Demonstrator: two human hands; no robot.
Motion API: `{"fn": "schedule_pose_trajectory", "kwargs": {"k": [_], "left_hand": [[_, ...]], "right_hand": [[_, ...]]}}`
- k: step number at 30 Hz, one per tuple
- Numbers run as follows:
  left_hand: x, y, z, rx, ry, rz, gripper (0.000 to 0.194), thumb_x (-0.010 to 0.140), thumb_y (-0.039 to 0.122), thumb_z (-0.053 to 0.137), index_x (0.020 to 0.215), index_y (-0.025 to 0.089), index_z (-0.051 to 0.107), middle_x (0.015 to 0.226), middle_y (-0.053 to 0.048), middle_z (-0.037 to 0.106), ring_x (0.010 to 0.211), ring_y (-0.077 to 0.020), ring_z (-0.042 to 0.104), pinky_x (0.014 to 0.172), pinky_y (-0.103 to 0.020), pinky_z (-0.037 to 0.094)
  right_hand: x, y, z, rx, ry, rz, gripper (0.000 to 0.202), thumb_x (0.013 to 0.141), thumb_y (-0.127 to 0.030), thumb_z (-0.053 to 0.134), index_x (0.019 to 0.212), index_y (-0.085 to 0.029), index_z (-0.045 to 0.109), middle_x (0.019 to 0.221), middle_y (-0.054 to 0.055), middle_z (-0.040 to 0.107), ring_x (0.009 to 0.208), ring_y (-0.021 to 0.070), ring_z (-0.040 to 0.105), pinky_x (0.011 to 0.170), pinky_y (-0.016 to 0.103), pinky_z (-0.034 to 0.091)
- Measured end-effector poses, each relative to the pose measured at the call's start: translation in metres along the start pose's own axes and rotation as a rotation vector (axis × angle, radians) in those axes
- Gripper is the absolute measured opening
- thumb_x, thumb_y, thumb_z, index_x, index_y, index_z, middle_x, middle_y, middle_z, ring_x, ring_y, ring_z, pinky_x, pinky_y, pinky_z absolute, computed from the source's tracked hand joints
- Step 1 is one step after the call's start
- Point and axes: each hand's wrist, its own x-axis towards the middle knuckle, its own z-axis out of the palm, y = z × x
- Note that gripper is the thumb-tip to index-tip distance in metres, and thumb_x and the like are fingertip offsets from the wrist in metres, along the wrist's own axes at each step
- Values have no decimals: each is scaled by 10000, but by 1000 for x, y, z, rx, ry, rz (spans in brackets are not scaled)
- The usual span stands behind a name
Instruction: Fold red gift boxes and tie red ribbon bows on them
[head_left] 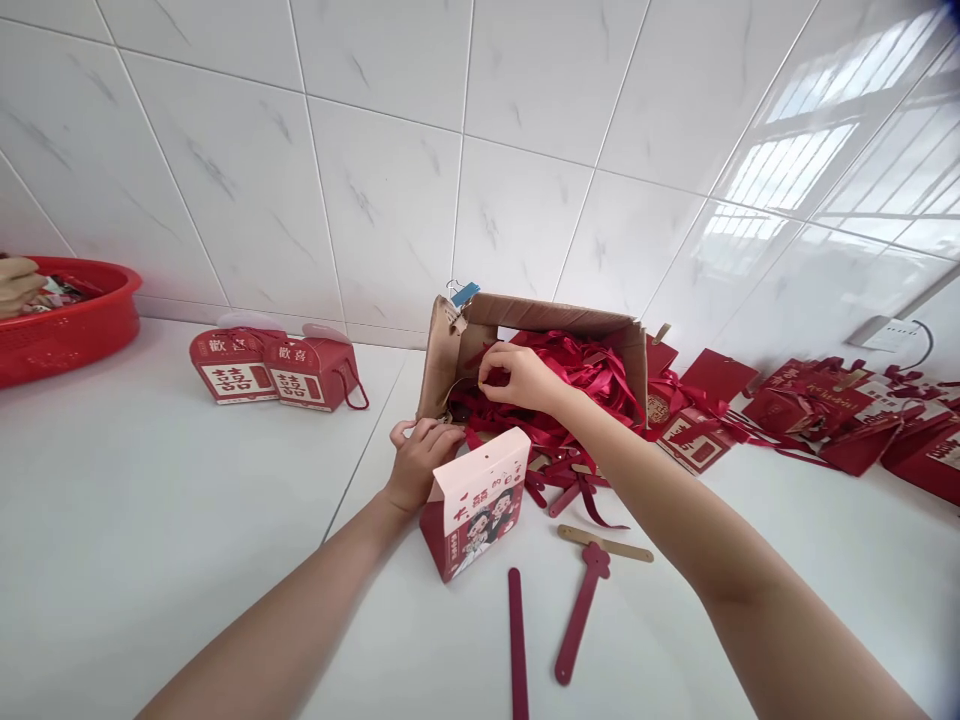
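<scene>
A cardboard box lies with its open side toward me, full of dark red ribbons. My right hand reaches into it, thumb and forefinger pinched together; whatever they hold, if anything, is too small to make out. At the box's front left corner, my left hand curls its fingers on the cardboard edge. Just right of that hand a red and pink gift box with a printed couple stands upright, partly covering the fingers. Red strips and a tan strip lie on the white surface in front.
Two red gift boxes stand at left, beyond them a red basin with things inside. More red boxes and bags crowd the right side near a socket strip. A tiled wall closes off the back.
</scene>
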Motion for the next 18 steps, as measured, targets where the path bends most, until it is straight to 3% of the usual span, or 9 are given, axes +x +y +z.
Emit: {"fn": "schedule_pose_trajectory", "kwargs": {"k": [2,5,8,12,15,18], "left_hand": [[0,-1,1,0,2,-18,106,905,169,509,893,231,595,861,33,749,833,-164,624,824,-388,259],[1,0,2,-13,26,-46,109,905,175,515,885,236,603,834,33,746,815,-165,623,838,-388,260],[3,1,3,-27,32,-92,110,905,178,509,886,233,602,825,23,743,809,-169,619,838,-392,262],[7,3,-1,-57,-11,-134,104,907,230,510,909,225,615,866,-10,745,847,-189,630,850,-401,269],[8,5,-5,-99,-78,-159,193,920,236,478,1066,221,603,1065,-59,725,974,-208,636,893,-408,288],[10,4,-6,-137,-219,-208,365,927,245,459,1289,225,494,1386,-119,537,1211,-242,541,970,-429,297]], "right_hand": [[-9,-12,-11,9,58,5,63,742,-143,613,775,-169,660,1006,65,661,922,162,633,852,259,476],[-22,-26,-22,-59,40,91,95,736,-133,590,773,-189,656,1100,62,667,1004,185,633,897,285,474],[-36,-34,-35,-107,21,168,104,728,-134,589,772,-198,658,1044,39,699,962,184,650,889,292,482],[-64,-39,-56,-44,138,234,102,732,-153,584,785,-201,656,918,21,724,884,175,670,856,299,507],[-96,-41,-62,142,265,263,70,731,-177,599,784,-195,642,875,25,722,871,177,683,845,313,537],[-130,-39,-50,439,395,328,54,717,-209,644,752,-189,608,857,45,714,873,194,693,796,329,570]]}}
